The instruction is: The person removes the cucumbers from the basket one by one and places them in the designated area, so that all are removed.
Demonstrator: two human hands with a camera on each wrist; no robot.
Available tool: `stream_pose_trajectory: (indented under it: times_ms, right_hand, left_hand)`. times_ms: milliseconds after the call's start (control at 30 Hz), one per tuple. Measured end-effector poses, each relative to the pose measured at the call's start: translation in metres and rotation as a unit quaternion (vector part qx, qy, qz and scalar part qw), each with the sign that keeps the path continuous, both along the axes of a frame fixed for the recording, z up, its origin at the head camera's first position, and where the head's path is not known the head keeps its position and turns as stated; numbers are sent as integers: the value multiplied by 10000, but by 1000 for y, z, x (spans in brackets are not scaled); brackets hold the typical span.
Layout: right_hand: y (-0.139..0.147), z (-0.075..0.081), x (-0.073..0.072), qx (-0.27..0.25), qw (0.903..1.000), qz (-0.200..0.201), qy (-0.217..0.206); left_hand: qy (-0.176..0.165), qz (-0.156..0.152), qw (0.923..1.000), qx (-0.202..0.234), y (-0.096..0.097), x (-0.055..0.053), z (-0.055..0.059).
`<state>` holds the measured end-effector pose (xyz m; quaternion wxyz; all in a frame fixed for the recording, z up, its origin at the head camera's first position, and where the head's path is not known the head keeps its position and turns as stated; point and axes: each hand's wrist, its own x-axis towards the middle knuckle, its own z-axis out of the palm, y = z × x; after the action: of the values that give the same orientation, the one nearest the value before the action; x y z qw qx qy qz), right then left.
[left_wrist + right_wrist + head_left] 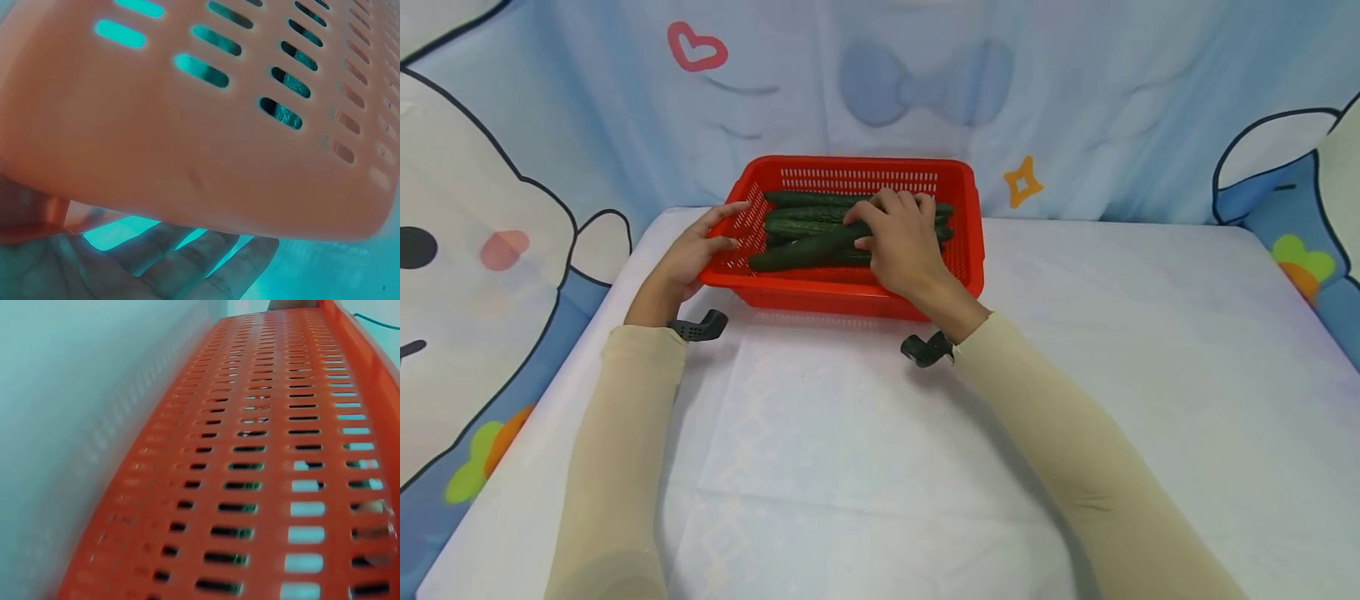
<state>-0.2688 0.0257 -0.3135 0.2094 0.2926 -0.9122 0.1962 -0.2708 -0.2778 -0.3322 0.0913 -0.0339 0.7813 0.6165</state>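
A red plastic basket [842, 296] with slotted walls holds several dark green cucumbers [805, 227]. My right hand [902, 237] reaches in from the front and grips the right end of the topmost cucumber [797, 252], which lies slanted across the others. Its fingertips are partly hidden behind the hand. My left hand [688, 254] holds the basket's left end, with digits over the rim. In the left wrist view, other fingers [187, 262] stretch along the outside of the basket wall [156, 156]. In the right wrist view, the long slotted wall [262, 456] fills most of the frame.
The basket stands at the back of a table with a white cloth [820, 467]. Behind it hangs a light blue printed curtain [1097, 100]. Dark wrist-worn cameras [700, 327] sit under both wrists, close to the basket's front.
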Motion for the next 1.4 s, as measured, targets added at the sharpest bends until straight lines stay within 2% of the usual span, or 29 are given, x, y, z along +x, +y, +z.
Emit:
stream_pose_trajectory:
  times_ms: [167,400,667,833,1067,1233,1400]
  right_hand:
    - [16,-3,5,-521,9980,115,338]
    - [40,-4,11,-957,9938,-25,562]
    - [58,-6,16,-1491,9881,-195,319]
    - [58,-6,14,-1493,9878,-203,401]
    - [62,-5,9,-1493,9840,-4,970]
    - [83,2,-1,-1757,9770,-27,1206]
    - [114,12,-15,-1856,9754,-211,1170]
  left_hand:
    - [22,-6,10000,79,1,-1,-2]
    - [8,-59,10000,40,3,-2,-2]
    - [69,-198,9998,35,3,-4,1]
    - [72,-218,9997,123,0,-2,1]
    - [38,-166,9999,-24,-2,2,1]
    - [28,-168,9998,41,-3,3,2]
    - [-1,-162,9998,134,-2,2,1]
